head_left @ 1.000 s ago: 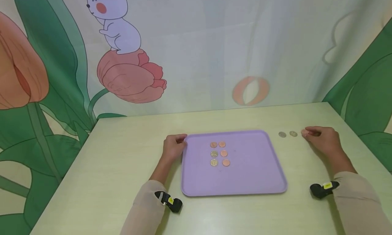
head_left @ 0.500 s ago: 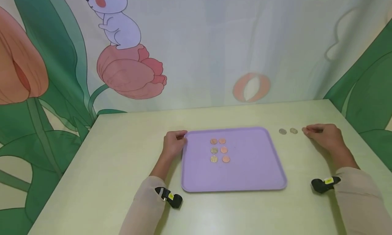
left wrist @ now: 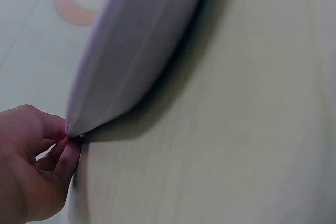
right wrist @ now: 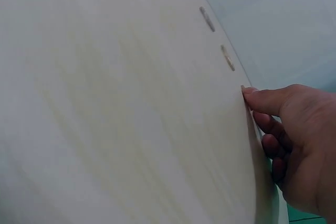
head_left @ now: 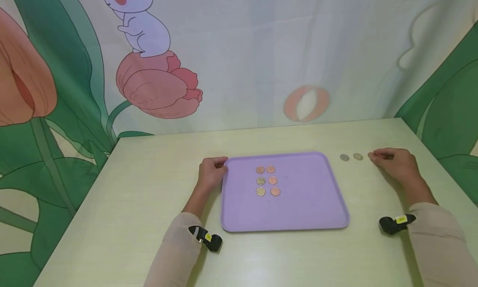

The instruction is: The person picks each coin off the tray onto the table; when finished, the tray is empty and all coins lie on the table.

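A purple tray [head_left: 306,199] lies on the table with several coins in two columns: copper-coloured ones [head_left: 273,180] and gold-coloured ones [head_left: 260,191]. At the tray's far left corner my left hand [head_left: 212,172] pinches the rim between thumb and fingers, as the left wrist view shows. To the right of the tray, a silver-coloured coin [head_left: 344,157] and a duller yellowish coin [head_left: 358,156] lie in a row. Beyond them my right hand [head_left: 397,164] pinches a small coin [right wrist: 243,87] at its fingertips, against the tabletop. Only that coin's edge shows, so its face is hidden.
The pale wood-look table [head_left: 149,187] extends left of the tray and in front of it. A printed curtain [head_left: 239,62] with flowers and a white animal hangs along the table's back edge. Small black cameras [head_left: 396,224] sit on both sleeves.
The head view has tilted slightly, so everything appears a little higher in the picture. Both hands keep the same places beside the tray and the coin row.
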Demonstrator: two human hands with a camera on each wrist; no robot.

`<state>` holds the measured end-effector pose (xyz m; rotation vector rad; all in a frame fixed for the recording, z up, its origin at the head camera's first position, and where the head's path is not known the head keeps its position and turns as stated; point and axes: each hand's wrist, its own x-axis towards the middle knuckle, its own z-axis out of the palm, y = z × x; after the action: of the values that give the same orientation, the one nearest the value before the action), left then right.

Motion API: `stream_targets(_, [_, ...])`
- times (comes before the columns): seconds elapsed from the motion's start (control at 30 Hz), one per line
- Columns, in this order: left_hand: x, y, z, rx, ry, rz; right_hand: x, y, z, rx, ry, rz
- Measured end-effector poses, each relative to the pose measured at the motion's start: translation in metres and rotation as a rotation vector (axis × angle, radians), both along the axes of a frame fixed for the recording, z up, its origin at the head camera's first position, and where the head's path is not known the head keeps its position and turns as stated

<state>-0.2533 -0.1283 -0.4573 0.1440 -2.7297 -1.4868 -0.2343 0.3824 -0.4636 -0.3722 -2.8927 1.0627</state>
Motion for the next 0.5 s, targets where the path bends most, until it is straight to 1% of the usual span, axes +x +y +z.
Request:
stream_targets(0.1, [0.000,0.000,0.000,-0.002,0.000,0.002,0.002,-0.002,0.004,0.007,-0.011,0.019])
stream_targets(0.17, [0.000,0.001,-0.001,-0.005,0.000,0.003,0.005,-0.005,0.009,0.039,-0.025,0.043])
stream_targets(0.23, [0.001,0.001,0.000,-0.002,-0.004,0.006,0.008,-0.009,0.016,0.091,-0.031,0.077])
stream_targets(0.33, [0.000,0.001,-0.001,0.000,0.001,0.006,0.010,-0.018,0.027,0.150,-0.002,0.151])
stream_targets(0.4, [-0.001,0.001,-0.001,0.008,-0.001,0.009,0.009,-0.027,0.033,0.142,0.026,0.212])
stream_targets(0.5, [-0.002,0.001,-0.003,0.013,-0.003,0.011,0.006,-0.043,0.042,0.089,0.049,0.303])
